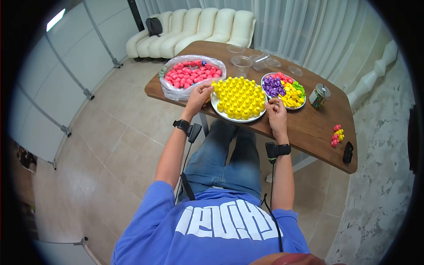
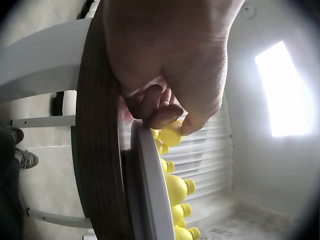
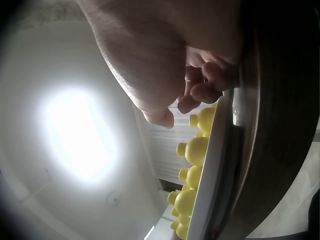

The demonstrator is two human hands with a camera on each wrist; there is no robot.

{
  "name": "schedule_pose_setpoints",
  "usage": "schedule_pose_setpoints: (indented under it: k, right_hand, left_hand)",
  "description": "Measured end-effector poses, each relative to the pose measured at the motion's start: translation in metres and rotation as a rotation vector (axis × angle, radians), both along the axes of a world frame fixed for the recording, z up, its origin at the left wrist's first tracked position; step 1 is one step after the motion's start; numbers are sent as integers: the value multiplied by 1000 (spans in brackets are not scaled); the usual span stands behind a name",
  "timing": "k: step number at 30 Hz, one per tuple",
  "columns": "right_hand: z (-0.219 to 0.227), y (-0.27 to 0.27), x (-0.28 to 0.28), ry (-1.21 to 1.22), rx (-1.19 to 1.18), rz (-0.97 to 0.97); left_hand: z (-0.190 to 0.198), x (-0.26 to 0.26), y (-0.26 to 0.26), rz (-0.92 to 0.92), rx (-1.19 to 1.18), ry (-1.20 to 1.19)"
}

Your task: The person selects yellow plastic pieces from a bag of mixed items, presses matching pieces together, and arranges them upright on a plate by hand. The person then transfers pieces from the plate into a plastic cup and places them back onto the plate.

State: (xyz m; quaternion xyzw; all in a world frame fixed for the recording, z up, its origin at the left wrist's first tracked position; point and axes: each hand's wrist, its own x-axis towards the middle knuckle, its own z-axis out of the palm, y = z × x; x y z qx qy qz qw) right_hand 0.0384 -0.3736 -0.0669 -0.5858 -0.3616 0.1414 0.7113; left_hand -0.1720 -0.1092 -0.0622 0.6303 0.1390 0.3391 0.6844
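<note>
A white plate (image 1: pixel 242 120) near the table's front edge carries many small yellow bottle-shaped pieces (image 1: pixel 240 98), standing upright in close rows. At its left rim my left hand (image 1: pixel 199 100) pinches one yellow bottle-shaped piece (image 2: pixel 172 134) between thumb and finger. The other left fingers are curled in beside the rim. My right hand (image 1: pixel 277 118) is at the plate's right rim, its fingers (image 3: pixel 205 91) loosely bent against the edge. The right thumb (image 3: pixel 161 118) stands apart from them, with nothing between.
Left of the plate, a plastic-lined basin (image 1: pixel 176 93) holds pink pieces. To the right are a plate (image 1: pixel 295 108) of purple, yellow, pink and green pieces and a lidded jar (image 1: pixel 319 96). Clear plastic tubs (image 1: pixel 242 62) stand behind. Loose pieces (image 1: pixel 338 132) and a black object (image 1: pixel 348 152) lie far right.
</note>
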Motion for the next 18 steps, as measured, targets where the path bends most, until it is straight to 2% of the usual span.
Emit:
schedule_pose_setpoints:
  k: [7,9,11,13,14,15,17,18]
  right_hand:
    - [-6,4,1,-18,23,-15]
    - [-8,4,2,-36,33,-9]
    - [-10,4,2,-84,11,-48]
    - [-11,5,2,-68,37,-58]
    - [-10,5,3,-58,65,-71]
    - [-11,5,4,-49,91,-83]
    - [-17,8,8,-113,102,-112]
    - [-17,10,11,-180,109,-128]
  left_hand:
    - [0,-3,-4,34,-23,-16]
    - [-2,-3,0,-31,-110,-109]
    - [-3,-2,-1,-46,-100,-116]
    - [-5,0,-4,140,181,-64]
    - [-3,-5,1,-50,-56,-128]
    - [-2,-4,-2,-61,-49,-125]
    - [-3,0,-9,235,353,1]
    - [-1,1,-12,249,318,-18]
